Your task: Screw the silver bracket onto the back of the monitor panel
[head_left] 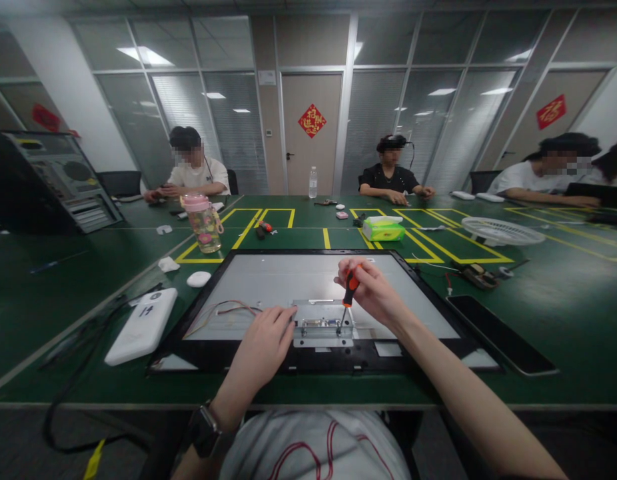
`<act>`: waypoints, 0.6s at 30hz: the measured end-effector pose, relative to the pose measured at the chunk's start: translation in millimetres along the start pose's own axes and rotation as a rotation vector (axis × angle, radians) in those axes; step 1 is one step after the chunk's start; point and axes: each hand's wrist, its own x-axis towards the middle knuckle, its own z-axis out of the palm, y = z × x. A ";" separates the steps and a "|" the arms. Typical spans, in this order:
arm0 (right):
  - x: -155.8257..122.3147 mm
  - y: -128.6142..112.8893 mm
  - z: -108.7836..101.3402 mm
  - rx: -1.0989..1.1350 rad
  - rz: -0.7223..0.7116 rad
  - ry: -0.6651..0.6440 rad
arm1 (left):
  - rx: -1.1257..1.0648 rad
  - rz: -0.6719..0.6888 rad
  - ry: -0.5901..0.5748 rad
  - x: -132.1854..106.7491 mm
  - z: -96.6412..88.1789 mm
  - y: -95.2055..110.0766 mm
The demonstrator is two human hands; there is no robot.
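A flat monitor panel [268,280] lies back-up on the green table in front of me, with a small metal circuit-board cover [321,327] near its lower edge and thin coloured wires [223,308] running left from it. My right hand [371,290] is closed around a red-and-black screwdriver [349,293] whose tip stands on the metal cover. My left hand [266,337] rests on the panel just left of the cover, fingers curled and touching its edge.
A white power bank [143,323] and black cables lie at the left. A dark phone [498,333] lies right of the panel. Behind it stand a pink-lidded bottle [203,223], a green tissue box [383,229] and a white fan grille [496,230]. A computer case [58,180] sits far left. Three people sit across the table.
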 end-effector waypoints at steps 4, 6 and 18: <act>-0.1 0.9 0.6 -0.011 0.053 -0.047 | -0.001 0.007 0.002 0.3 0.7 -0.8; -0.4 1.0 3.1 0.017 0.053 -0.059 | -0.005 0.010 0.000 0.6 0.9 -1.0; -4.0 -0.7 5.9 0.017 0.079 -0.087 | -0.006 0.006 -0.001 0.2 1.4 -0.7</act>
